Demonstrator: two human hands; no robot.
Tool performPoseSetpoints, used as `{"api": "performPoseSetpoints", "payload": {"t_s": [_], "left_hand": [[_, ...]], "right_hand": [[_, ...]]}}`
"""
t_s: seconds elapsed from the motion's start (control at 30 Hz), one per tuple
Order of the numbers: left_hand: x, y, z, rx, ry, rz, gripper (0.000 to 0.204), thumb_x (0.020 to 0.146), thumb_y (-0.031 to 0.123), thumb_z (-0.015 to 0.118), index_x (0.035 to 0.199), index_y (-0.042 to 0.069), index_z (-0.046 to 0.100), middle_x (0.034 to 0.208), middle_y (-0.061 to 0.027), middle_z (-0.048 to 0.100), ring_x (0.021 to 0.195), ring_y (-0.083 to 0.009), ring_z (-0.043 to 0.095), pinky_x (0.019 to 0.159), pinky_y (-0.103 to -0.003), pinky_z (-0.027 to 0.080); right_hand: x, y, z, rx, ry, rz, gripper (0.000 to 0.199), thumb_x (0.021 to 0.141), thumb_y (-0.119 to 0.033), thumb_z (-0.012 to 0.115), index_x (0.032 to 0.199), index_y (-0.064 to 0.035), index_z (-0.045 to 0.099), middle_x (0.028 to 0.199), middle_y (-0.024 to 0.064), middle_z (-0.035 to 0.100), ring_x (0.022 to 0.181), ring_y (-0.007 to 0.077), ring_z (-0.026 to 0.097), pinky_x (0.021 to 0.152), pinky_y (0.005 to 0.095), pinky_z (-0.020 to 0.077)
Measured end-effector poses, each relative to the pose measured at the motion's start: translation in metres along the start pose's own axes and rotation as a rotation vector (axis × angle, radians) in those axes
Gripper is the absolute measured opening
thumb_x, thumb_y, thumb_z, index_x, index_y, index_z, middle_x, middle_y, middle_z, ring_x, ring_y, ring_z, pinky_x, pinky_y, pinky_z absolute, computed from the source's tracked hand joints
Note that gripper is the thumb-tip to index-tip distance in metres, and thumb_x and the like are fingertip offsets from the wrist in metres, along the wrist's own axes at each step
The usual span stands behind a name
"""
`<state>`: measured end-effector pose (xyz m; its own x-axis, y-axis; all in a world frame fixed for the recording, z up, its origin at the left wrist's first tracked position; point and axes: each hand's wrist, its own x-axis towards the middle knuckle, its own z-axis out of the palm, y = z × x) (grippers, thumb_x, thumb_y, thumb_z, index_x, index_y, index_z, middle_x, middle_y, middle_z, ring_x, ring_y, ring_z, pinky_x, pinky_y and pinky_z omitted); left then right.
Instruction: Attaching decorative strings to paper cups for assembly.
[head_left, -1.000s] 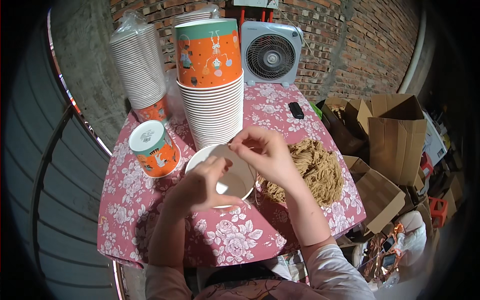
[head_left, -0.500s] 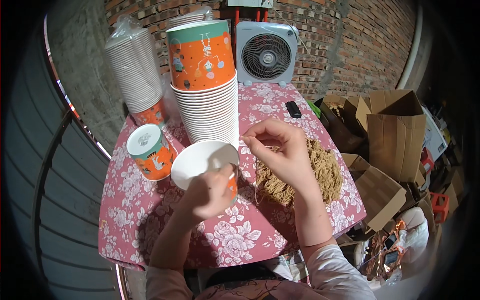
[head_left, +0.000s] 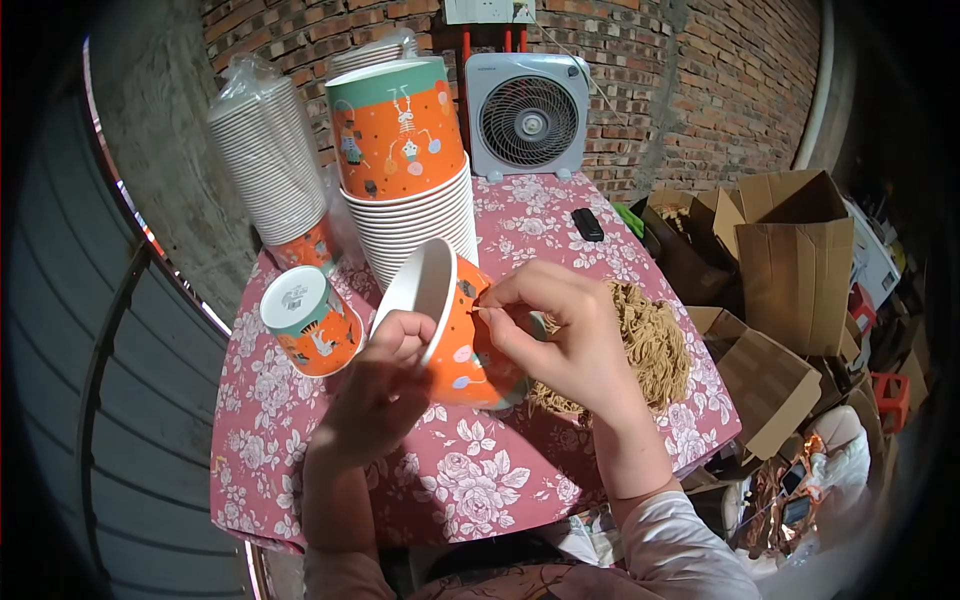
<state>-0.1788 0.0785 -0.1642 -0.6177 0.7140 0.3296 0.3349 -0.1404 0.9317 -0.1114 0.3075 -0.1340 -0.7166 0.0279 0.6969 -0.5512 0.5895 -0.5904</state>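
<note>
My left hand (head_left: 375, 395) is closed on the rim of an orange paper bucket (head_left: 462, 350) with a green base band. The bucket is tipped on its side, its white mouth facing left. Against its printed wall, my right hand (head_left: 560, 325) pinches what looks like the tip of a thin tan cord; most of it is hidden by the fingers. A heap of tan cords (head_left: 655, 345) lies beside my right wrist. Behind the held bucket rises a tall stack of white-rimmed buckets (head_left: 410, 215), topped by an upside-down orange one (head_left: 400, 130).
One bucket stands upside down (head_left: 312, 322) at the left, in front of a plastic-wrapped stack (head_left: 265, 160). A box fan (head_left: 528, 115) and a small black object (head_left: 587, 225) are on the flowered tablecloth (head_left: 475, 485). Cardboard boxes (head_left: 795, 280) crowd the right side.
The bucket has turned from mouth-up to lying on its side, so its printed wall now shows. My right hand has come to that wall. My left hand has shifted to the rim.
</note>
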Motion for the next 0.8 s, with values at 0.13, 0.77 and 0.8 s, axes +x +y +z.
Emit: {"api": "performPoseSetpoints", "payload": {"t_s": [0.13, 0.77, 0.8], "left_hand": [[0.001, -0.004, 0.015, -0.325, 0.015, 0.046, 0.059, 0.089, -0.002, 0.063, 0.144, -0.005, 0.041, 0.114, -0.0067, 0.065, 0.081, -0.005, 0.055, 0.066, -0.021, 0.043], [0.013, 0.01, 0.028, -0.366, 0.016, 0.041, 0.059, 0.099, 0.003, 0.062, 0.149, -0.009, 0.034, 0.143, -0.0192, 0.052, 0.132, -0.0226, 0.055, 0.11, -0.037, 0.047], [0.013, 0.012, 0.03, -0.348, 0.07, 0.006, 0.058, 0.094, 0.002, 0.063, 0.145, -0.01, 0.039, 0.144, -0.0202, 0.051, 0.131, -0.0234, 0.056, 0.107, -0.035, 0.049]], "right_hand": [[0.0, -0.004, 0.005, -0.031, 0.039, -0.084, 0.007, 0.086, -0.003, 0.074, 0.09, 0.0023, 0.072, 0.084, 0.0085, 0.07, 0.073, 0.0165, 0.069, 0.063, 0.0287, 0.0522], [-0.005, -0.011, 0.005, -0.247, 0.023, -0.171, 0.015, 0.081, -0.004, 0.078, 0.094, -0.0017, 0.071, 0.09, 0.0086, 0.069, 0.076, 0.023, 0.073, 0.064, 0.0321, 0.0583], [-0.005, -0.012, 0.005, -0.247, 0.022, -0.17, 0.015, 0.081, -0.004, 0.078, 0.094, -0.0017, 0.071, 0.09, 0.0086, 0.069, 0.076, 0.023, 0.073, 0.064, 0.0321, 0.0583]]}}
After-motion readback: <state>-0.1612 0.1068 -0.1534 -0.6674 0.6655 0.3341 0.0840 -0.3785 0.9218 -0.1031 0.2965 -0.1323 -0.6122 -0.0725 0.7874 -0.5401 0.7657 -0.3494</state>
